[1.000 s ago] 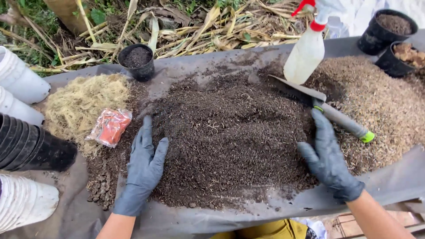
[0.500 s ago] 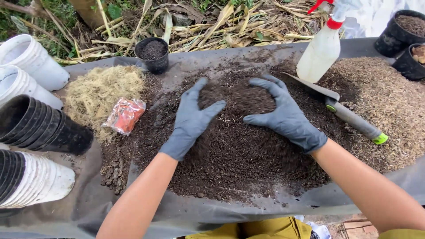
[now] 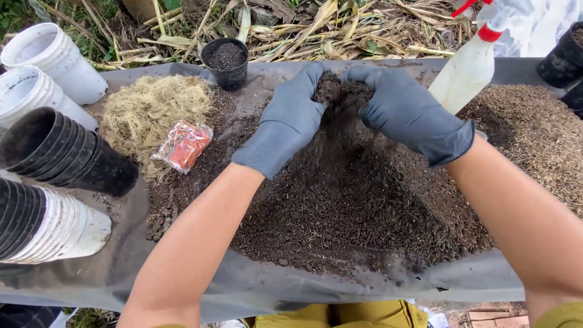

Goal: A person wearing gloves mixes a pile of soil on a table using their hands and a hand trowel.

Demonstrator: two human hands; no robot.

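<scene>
Left hand (image 3: 285, 124) and right hand (image 3: 405, 112), grey-gloved, cupped together around a clump of dark soil (image 3: 340, 94), crumbs spilling onto the soil heap (image 3: 358, 206) mid-desk, grey sheet (image 3: 243, 285) covering the desk, straw-coloured fibre (image 3: 152, 109) toward its left edge, spray bottle (image 3: 470, 67) at the far edge, dry stalks on the ground beyond.

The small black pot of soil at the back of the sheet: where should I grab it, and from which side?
Grip the small black pot around its outer wall just under the rim, reaching from above and the near side. It stands upright and filled with soil, so fingers inside would likely spill it. The left hand is nearer; both hands are cupping soil now.
</scene>
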